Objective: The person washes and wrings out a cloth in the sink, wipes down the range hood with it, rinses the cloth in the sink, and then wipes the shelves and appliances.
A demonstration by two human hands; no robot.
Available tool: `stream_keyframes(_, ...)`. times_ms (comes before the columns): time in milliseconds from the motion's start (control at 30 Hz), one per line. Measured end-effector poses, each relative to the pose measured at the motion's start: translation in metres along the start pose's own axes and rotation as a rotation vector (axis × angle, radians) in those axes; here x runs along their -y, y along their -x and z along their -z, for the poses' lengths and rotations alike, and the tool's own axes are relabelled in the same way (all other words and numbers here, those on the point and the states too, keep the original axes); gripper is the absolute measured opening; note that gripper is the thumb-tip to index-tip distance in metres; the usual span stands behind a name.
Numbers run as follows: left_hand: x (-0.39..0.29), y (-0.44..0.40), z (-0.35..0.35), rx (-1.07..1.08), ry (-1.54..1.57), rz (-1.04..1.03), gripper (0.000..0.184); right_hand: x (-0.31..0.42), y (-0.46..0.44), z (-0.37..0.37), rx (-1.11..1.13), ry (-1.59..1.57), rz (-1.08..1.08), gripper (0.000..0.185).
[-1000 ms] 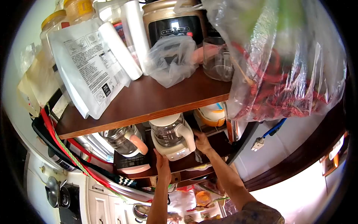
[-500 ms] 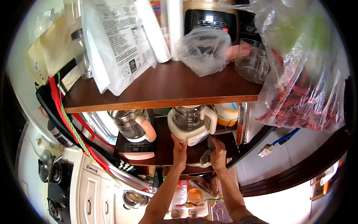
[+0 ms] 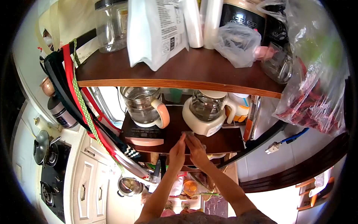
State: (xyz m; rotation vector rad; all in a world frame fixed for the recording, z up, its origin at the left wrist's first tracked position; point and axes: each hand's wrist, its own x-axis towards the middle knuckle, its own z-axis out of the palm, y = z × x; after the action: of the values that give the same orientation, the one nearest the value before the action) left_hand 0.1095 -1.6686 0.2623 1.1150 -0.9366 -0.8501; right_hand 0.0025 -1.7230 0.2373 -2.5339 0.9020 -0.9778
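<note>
My left hand [image 3: 178,150] and my right hand [image 3: 197,149] come together at the front of the middle shelf, fingertips nearly touching. A small bit of grey cloth [image 3: 188,133] shows at their tips; most of it is hidden by the fingers. Just beyond, to the right, stands a cream coffee maker [image 3: 203,126] with its glass carafe [image 3: 206,108] seated on it. On the left of that shelf, a glass kettle [image 3: 140,108] with a pink handle rests on a black and pink base [image 3: 143,134].
Above, the upper shelf [image 3: 179,76] holds a white pouch [image 3: 156,37], a plastic jar [image 3: 111,31] and a glass cup [image 3: 278,67]. A bag of dried red chillies [image 3: 309,108] hangs at right. Straps [image 3: 80,100] hang on the left. A stove [image 3: 56,168] stands at far left.
My left hand has left the coffee maker's front. My right hand has moved left with the cloth to meet it. The coffee maker now sits turned more to the right, and the view has shifted.
</note>
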Motion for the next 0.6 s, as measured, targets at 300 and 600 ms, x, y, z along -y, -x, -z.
stream_keyframes(300, 0.006, 0.168, 0.112, -0.376, -0.081, 0.276, 0.035, -0.054, -0.147, -0.100, 0.139, 0.100, -0.020, 0.052)
stream_keyframes(600, 0.023, 0.252, 0.153, -0.683, 0.042, 0.379, 0.038, -0.015, -0.103, -0.075, 0.157, -0.150, -0.162, 0.039)
